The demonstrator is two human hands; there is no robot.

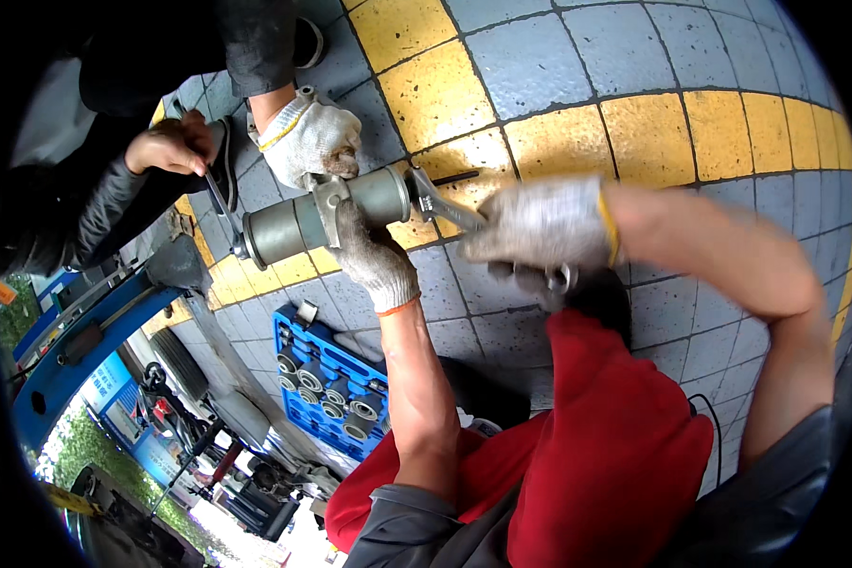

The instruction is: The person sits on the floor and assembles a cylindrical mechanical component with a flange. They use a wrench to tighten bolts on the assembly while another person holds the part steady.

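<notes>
Left hand (374, 256) fingers clamped on grey cylinder (327, 216); right hand (544, 227) fingers clamped on wrench (442, 206). Keep cylinder steady, wrench square.

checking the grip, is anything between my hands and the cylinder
Nothing visible: the left hand grips the cylinder directly, and the right hand holds the wrench, which reaches its end.

Premises present as a vehicle repair workshop with an outdoor paved work area. Evidence: grey paving tiles marked with a yellow line (634, 133), a blue case of metal sockets (327, 383) open on the ground, a blue lift arm (76, 346), and a tyre (180, 364) nearby.
</notes>
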